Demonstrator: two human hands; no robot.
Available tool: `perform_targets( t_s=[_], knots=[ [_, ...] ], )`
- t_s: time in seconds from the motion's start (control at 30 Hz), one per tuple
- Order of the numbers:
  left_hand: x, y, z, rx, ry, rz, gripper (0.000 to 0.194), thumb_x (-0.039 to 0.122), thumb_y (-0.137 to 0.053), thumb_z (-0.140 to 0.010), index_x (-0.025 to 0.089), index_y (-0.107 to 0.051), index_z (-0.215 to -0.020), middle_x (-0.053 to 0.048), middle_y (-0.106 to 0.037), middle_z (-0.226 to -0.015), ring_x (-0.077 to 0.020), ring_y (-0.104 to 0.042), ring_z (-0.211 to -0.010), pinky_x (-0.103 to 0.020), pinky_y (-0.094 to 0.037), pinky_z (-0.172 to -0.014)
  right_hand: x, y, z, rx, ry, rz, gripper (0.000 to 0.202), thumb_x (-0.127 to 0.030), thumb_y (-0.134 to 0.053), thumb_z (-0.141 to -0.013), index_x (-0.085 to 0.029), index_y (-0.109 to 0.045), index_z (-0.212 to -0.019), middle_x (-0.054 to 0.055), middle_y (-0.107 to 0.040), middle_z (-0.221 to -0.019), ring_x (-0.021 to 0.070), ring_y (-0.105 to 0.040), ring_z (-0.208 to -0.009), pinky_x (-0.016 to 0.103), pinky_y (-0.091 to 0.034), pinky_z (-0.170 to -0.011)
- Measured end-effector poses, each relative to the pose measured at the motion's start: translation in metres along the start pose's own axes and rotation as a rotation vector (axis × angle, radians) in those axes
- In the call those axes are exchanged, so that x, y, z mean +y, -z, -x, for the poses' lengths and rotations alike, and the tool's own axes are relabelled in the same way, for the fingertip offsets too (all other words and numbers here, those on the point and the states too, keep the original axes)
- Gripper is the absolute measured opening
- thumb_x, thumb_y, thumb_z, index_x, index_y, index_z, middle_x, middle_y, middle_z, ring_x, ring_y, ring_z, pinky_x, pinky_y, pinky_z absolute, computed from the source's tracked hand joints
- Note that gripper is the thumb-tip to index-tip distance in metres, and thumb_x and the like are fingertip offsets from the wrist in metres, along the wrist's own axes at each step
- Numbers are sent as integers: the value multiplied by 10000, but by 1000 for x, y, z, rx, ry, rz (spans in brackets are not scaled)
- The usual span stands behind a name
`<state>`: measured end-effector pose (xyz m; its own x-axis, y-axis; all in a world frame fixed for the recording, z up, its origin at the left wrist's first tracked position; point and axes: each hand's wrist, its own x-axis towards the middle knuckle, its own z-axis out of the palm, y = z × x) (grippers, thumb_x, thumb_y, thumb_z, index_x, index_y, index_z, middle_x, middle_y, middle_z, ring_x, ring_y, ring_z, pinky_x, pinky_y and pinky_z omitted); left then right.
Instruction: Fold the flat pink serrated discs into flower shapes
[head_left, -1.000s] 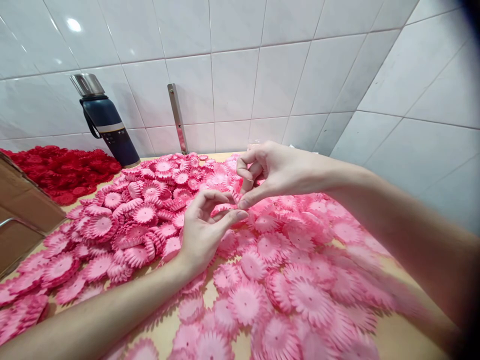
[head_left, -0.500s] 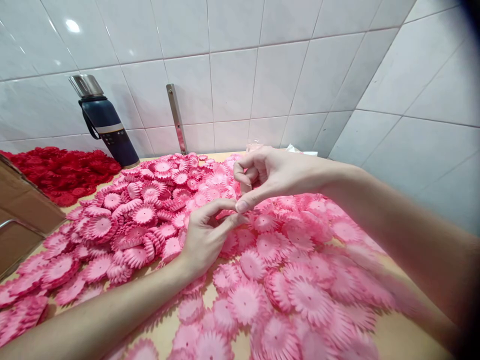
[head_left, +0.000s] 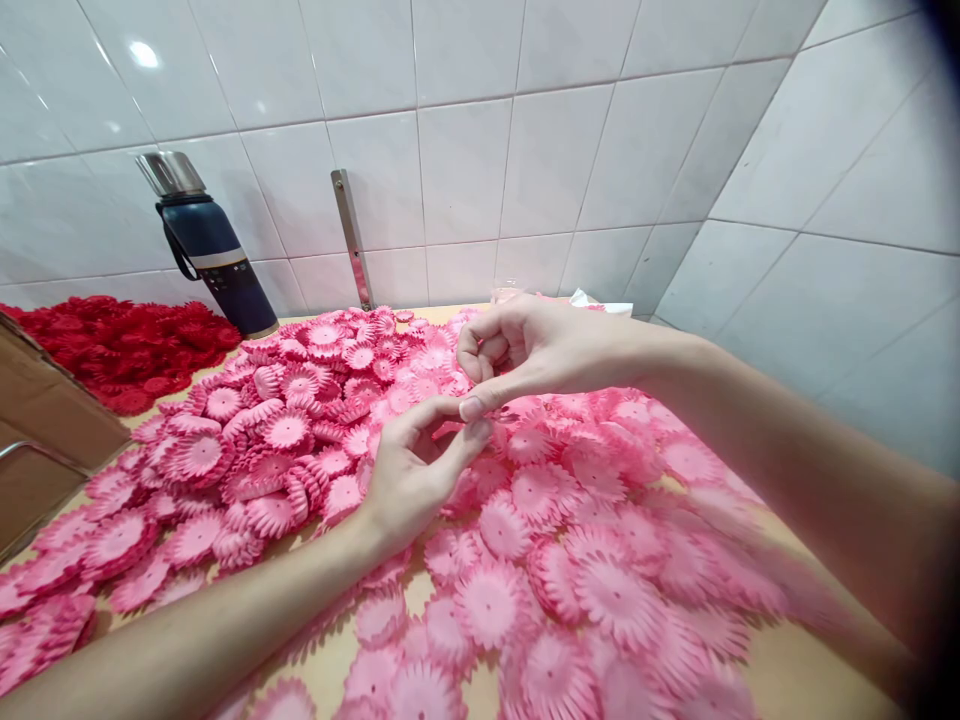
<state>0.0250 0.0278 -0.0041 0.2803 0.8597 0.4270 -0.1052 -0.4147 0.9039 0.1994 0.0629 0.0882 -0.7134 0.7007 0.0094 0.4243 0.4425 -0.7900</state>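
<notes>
Table [head_left: 787, 670] strewn with pink paper flowers [head_left: 487, 600] | left hand [head_left: 409, 465] pinching a pink flower piece [head_left: 448, 430] just above the heap | right hand [head_left: 529, 350] curled, thumb touching left fingertips | red flowers [head_left: 112, 345], blue flask [head_left: 214, 250] by wall.

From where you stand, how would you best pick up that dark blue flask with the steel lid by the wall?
Probably by the side loop handle of the dark blue flask with the steel lid, coming from its left: it stands upright, handle facing left, clear of the red flower pile.
</notes>
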Motion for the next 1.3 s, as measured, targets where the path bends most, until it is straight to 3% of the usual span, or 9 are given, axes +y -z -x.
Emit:
perform_targets(
  t_s=[0.3, 0.53, 0.73, 0.93, 1.1, 1.3],
  knots=[
    [0, -1, -2, 12, 18, 11, 101, 265, -665, -811, 165, -680, -810, -26, -688, -774, -141, -635, -709, -261, -546, -686, -2, -5, -1, -12, 13, 74, 291, -405, -700, -743, -186, -508, -724, -21, -566, -650, 102, -519, -600, 233, -346, -490],
    [-2, 3, -2, 43, 86, 52, 128, 270, -615, -844, 168, -688, -819, -18, -664, -766, -130, -621, -699, -247, -530, -676, -3, 3, 2, 13, 63, 111, 225, -375, -667, -780, -179, -557, -791, -4, -600, -703, 114, -565, -644, 241, -386, -526],
    [-5, 4, -4, 143, 121, 103, 135, 276, -623, -829, 158, -650, -769, -4, -643, -715, -120, -606, -671, -236, -523, -644, -7, 6, 4, 164, 20, 196, 244, -391, -689, -751, -173, -580, -768, 3, -607, -689, 117, -556, -625, 259, -394, -545],
    [-2, 3, -4, 133, 99, 44, 80, 221, -654, -794, 151, -666, -758, 7, -643, -689, -102, -603, -625, -209, -521, -611, -10, -2, 3, 78, -9, 293, 206, -366, -669, -755, -188, -625, -850, 24, -661, -793, 146, -594, -701, 266, -416, -580],
    [-2, 3, -4, 143, 102, 56, 68, 195, -664, -786, 146, -658, -739, 17, -640, -684, -83, -596, -613, -189, -514, -607, -11, -1, 3, 129, -2, 334, 105, -258, -637, -765, -188, -631, -843, 24, -660, -817, 135, -584, -697, 268, -426, -613],
    [-3, 3, -3, 125, 70, 26, 119, 248, -680, -796, 142, -649, -751, 15, -622, -664, -78, -570, -596, -183, -480, -586, -10, 0, 4, 117, 6, 299, 220, -350, -691, -730, -188, -625, -864, 22, -666, -804, 149, -612, -713, 260, -442, -590]
  ],
)
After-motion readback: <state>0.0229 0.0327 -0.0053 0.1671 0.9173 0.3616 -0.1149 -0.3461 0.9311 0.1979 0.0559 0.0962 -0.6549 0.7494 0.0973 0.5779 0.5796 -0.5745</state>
